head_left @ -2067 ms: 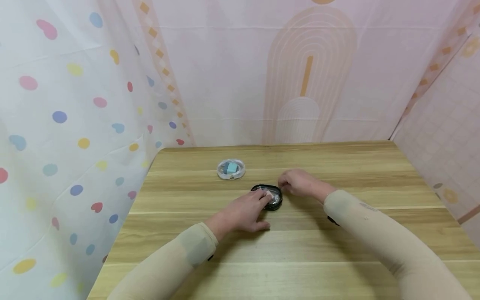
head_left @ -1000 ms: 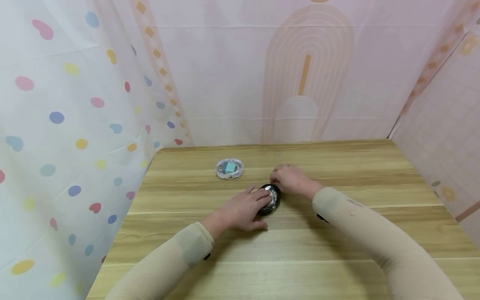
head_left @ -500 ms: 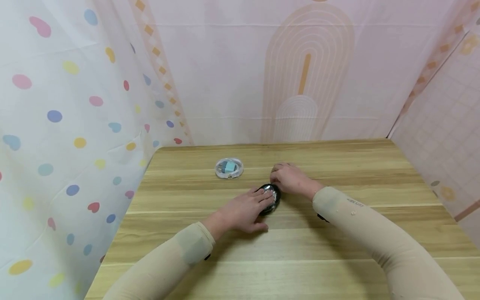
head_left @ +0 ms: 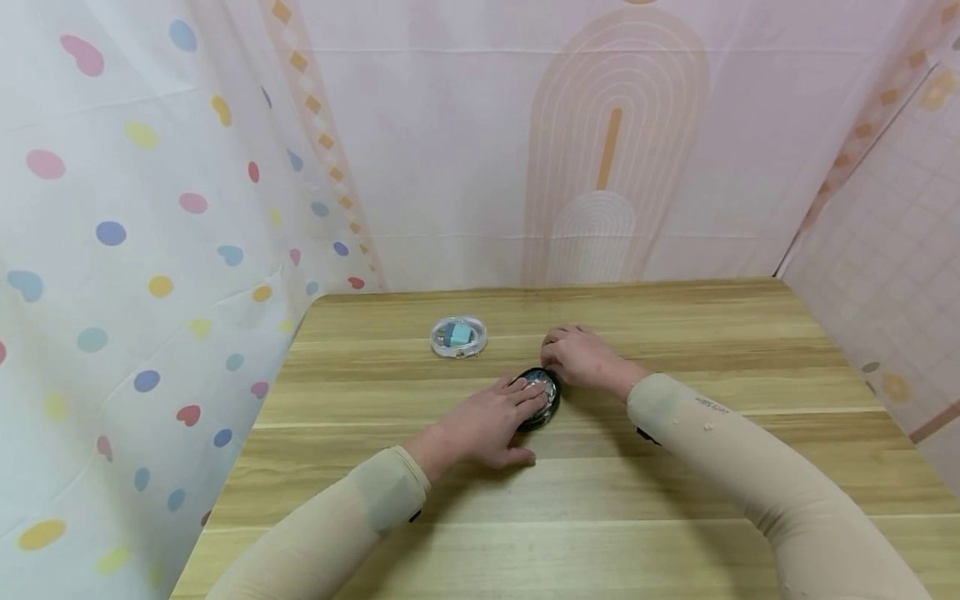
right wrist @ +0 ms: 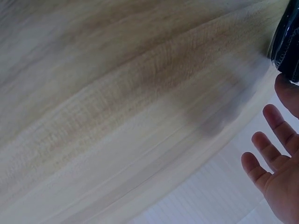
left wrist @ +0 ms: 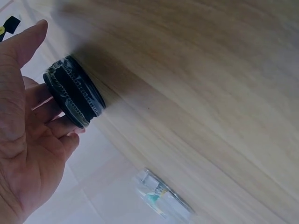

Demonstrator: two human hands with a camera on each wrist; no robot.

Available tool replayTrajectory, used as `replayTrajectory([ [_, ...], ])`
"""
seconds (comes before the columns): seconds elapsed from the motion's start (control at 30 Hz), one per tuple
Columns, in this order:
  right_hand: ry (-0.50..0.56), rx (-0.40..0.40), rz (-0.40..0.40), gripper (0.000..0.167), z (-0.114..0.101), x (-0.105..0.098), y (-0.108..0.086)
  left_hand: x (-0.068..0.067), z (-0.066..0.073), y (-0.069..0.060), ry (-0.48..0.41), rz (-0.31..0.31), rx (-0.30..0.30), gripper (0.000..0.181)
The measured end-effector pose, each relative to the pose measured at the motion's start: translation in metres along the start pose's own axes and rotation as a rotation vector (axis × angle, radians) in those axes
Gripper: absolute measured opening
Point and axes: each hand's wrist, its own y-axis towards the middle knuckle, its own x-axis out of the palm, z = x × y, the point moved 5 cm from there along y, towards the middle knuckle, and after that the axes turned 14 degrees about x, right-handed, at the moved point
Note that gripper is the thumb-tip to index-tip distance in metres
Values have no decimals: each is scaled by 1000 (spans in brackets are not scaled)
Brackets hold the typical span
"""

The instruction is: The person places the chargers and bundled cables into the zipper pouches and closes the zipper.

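Note:
A small round black zip case [head_left: 553, 402] with a clear top lies mid-table. Straight fingers of my left hand [head_left: 487, 425] rest across its top from the left, with the thumb apart on the near side. In the left wrist view, zip teeth run in two rows along the side of the case [left wrist: 74, 91], with a dark band between them. My right hand [head_left: 585, 358] pinches at the far right edge of the case; whatever small part sits between thumb and forefinger is hidden. The other right-hand fingers [right wrist: 268, 149] spread loosely in the right wrist view.
Behind and left of the case lies a clear oval pouch [head_left: 459, 337] holding a light blue plug charger and what looks like a white cable. The wooden table [head_left: 675, 325] ends at hanging curtains at the back, with a dotted curtain [head_left: 150, 333] on the left.
Since two seconds ago the right hand has moved left to the case's edge. The case has turned under the left fingers. Over the last half second both hands have hardly moved.

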Motion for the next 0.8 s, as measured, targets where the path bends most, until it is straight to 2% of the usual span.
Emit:
replayTrajectory([
  [0.3,24,-11,1,9,3,0,-2,-2,0,0,-16,-10,-6,90],
  [0.4,35,-43,15,7,7,-2,-7,-1,0,-1,-22,-6,-11,90],
  [0.53,60,-67,-5,3,13,-3,-17,0,0,-1,-29,3,-18,90],
  [0.8,63,-52,-30,3,13,-2,-19,-1,0,-1,3,26,5,89],
])
